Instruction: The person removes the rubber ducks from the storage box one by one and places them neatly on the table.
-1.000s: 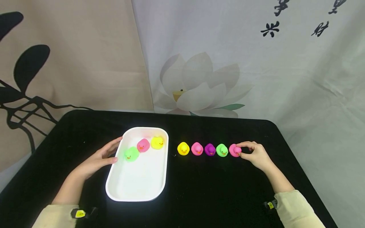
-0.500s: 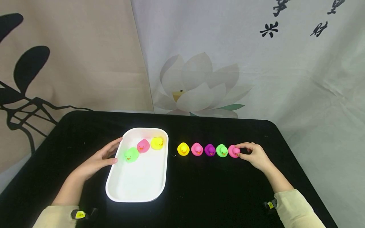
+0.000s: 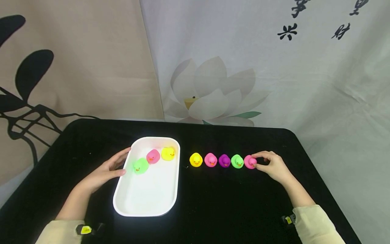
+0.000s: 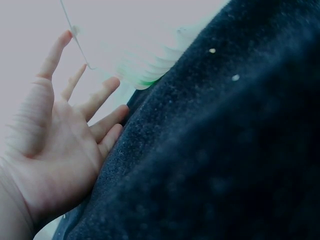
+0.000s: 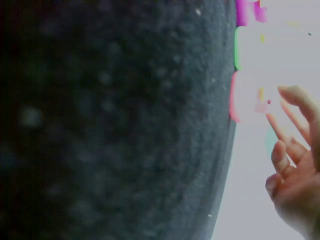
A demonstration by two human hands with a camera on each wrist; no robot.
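Note:
My right hand [image 3: 275,167] pinches a pink rubber duck [image 3: 250,162] between thumb and forefinger at the right end of a row on the table. Close on its left sits a green duck [image 3: 237,161], then a purple duck [image 3: 224,161], another pink duck [image 3: 210,160] and a yellow duck [image 3: 196,159]. My left hand [image 3: 105,171] touches the left rim of a white tray [image 3: 149,200] with its fingers spread, as the left wrist view confirms. In the tray lie a green duck [image 3: 141,165], a pink duck [image 3: 153,156] and a yellow duck [image 3: 168,153].
A black cloth covers the table [image 3: 213,206], whose far edge runs just behind the tray and the row. Beyond it hangs a light curtain [image 3: 320,84] printed with a lotus and dark characters. Wristbands with yellow labels sit at both cuffs.
The pink duck under my right hand has shifted slightly left, up against the green one, and then stayed there. My left hand and the tray have held still.

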